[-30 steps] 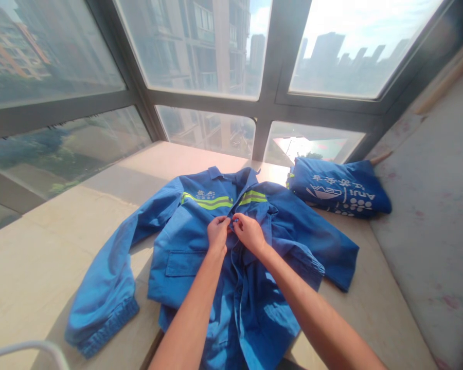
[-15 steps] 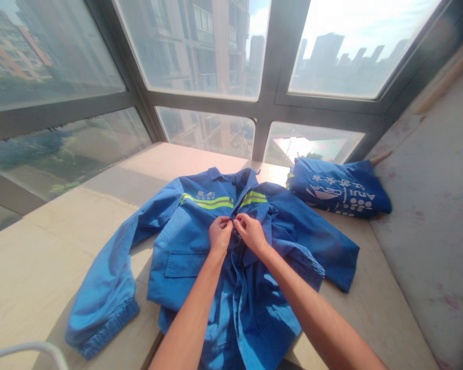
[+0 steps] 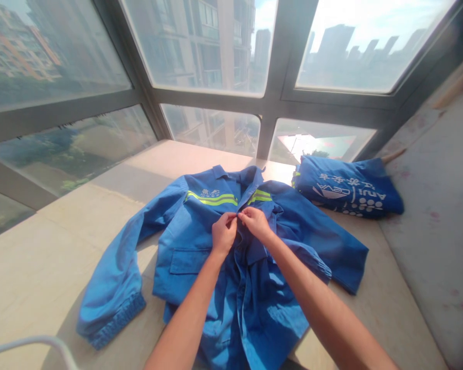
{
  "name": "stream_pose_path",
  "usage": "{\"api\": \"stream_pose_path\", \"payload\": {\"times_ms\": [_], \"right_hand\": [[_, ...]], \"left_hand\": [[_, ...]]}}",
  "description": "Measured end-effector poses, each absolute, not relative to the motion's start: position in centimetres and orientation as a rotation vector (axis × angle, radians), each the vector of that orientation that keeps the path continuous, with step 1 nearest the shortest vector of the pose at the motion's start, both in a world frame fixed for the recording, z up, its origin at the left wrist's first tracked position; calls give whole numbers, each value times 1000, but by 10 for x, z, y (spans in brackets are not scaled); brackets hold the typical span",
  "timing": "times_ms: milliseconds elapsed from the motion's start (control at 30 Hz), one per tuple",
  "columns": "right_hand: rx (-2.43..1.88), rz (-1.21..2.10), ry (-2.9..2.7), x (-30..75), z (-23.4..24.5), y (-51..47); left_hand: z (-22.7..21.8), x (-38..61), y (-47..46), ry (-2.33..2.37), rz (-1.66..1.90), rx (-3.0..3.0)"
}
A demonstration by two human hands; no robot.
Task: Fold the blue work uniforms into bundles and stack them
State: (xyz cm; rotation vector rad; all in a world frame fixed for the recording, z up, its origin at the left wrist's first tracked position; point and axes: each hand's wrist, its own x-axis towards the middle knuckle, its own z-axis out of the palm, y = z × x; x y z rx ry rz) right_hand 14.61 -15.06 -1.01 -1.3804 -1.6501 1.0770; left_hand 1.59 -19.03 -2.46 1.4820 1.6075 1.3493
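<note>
A blue work jacket [image 3: 193,231] lies spread front up, its collar toward the window and its sleeves out to both sides. Yellow-green reflective stripes [image 3: 214,199] cross its chest. Just below them, at the front opening, my left hand [image 3: 224,232] pinches the left front edge. My right hand [image 3: 253,222] pinches the cloth beside it, the fingertips of both hands nearly touching. Whatever small fastening may be between the fingers is hidden. Lower down, the front placket [image 3: 241,288] hangs loose and wrinkled between my forearms.
On the pale stone sill [image 3: 42,257], a folded blue garment [image 3: 351,187] with white print lies at the back right, near the patterned wall [image 3: 428,221]. Grey window frames [image 3: 270,103] close off the back. A white curved tube or cable [image 3: 42,340] enters at the lower left.
Both hands have risen slightly along the front opening toward the collar, still pinching. The whole view has shifted a little, so the jacket appears farther right.
</note>
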Motion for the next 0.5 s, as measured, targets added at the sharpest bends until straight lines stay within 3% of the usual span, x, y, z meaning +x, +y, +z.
{"api": "stream_pose_path", "payload": {"times_ms": [167,367,500], "right_hand": [[-1359,1306,-1491,145,-17,-153],[-1506,819,-1888,154,-18,-160],[-1491,728,-1825,153,-5,-153]], "left_hand": [[-27,15,-192,1733,1256,1609],[-18,6,-193,2045,604,1939],[0,-6,-181,2052,645,1982]]}}
